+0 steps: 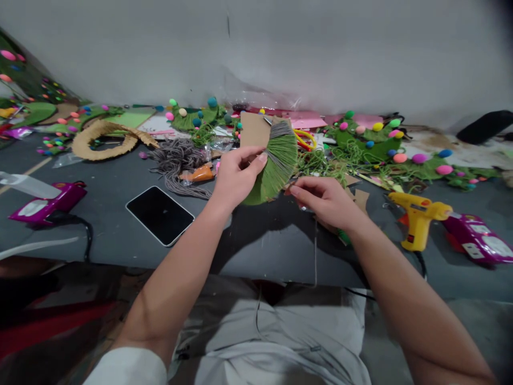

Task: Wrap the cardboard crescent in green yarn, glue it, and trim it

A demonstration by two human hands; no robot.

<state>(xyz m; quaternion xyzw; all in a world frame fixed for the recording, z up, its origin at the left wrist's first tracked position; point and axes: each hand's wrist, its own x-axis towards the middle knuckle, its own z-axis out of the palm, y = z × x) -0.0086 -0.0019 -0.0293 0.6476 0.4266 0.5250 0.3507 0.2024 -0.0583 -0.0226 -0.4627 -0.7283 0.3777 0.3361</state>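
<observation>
My left hand (240, 174) grips a curved, fan-shaped piece wrapped in green yarn (280, 160), with a band of grey yarn across its upper part. The thumb presses on its face, and the piece is raised a little above the table. Just right of its lower edge, my right hand (320, 198) is closed in a pinch. Something small and brownish shows at those fingertips, too small to name. Behind the wrapped piece stands a flat brown cardboard sheet (253, 130). Scissors with yellow handles (305, 140) lie beyond it.
A phone (161, 215) lies left of my forearm, near grey yarn (176, 160) and a tan braided ring (100, 140). At right are a yellow glue gun (419, 214) and a purple packet (481, 238). Green yarn scraps (320, 163) and pom-pom-trimmed green pieces (368, 147) line the back.
</observation>
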